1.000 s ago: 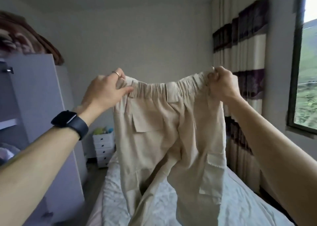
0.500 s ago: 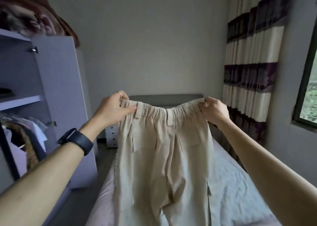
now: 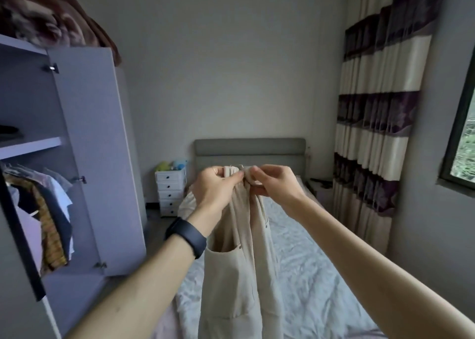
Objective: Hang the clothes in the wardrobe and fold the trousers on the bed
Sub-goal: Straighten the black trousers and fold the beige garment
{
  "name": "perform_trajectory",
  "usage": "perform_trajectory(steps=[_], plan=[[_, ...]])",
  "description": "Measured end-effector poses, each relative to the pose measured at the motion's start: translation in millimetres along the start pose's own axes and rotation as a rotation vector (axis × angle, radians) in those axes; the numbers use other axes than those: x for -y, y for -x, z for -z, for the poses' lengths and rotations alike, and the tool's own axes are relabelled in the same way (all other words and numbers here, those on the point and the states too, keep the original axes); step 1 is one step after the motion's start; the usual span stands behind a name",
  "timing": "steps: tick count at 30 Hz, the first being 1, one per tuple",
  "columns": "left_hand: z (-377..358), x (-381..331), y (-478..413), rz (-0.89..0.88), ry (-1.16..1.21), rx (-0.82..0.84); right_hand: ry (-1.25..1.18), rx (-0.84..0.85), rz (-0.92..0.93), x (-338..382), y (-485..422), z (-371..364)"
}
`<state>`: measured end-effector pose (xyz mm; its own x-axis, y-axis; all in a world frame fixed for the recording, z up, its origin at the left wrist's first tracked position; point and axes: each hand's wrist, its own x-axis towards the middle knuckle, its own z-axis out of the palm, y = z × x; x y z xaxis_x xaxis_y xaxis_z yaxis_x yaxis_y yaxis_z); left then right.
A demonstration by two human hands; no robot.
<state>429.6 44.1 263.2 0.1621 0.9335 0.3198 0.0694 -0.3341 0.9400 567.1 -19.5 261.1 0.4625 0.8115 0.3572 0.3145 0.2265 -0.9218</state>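
Now both my arms reach forward over the bed, hands almost touching. My left hand and right hand sit side by side, each pinching the bunched waistband of the trousers between thumb and curled fingers. The trousers hang doubled lengthwise above the bed's near end. The open wardrobe stands left of the bed.
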Motion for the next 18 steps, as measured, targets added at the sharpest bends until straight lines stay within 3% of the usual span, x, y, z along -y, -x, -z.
perform_trajectory(steps=[4, 8, 11, 15, 18], plan=[[-7.2, 12.8, 8.8, 0.193, 0.258, 0.187, 0.056, 0.096, -0.047, -14.9, 11.7, -8.7], [-5.3, 19.0, 14.3, 0.331, 0.472, 0.354, -0.078, 0.075, 0.018, -34.4, 16.1, -3.7], [1.6, 20.3, 11.7, 0.352, 0.444, 0.429, -0.055, 0.045, 0.057, -45.9, 18.1, -8.5], [9.7, 21.8, 8.0, 0.294, 0.350, 0.533, 0.187, -0.041, 0.116, -47.5, 8.0, -18.3], [24.4, 19.7, 1.5, 0.088, 0.097, 0.618, 0.167, -0.174, 0.055, -52.8, 1.4, -11.3]])
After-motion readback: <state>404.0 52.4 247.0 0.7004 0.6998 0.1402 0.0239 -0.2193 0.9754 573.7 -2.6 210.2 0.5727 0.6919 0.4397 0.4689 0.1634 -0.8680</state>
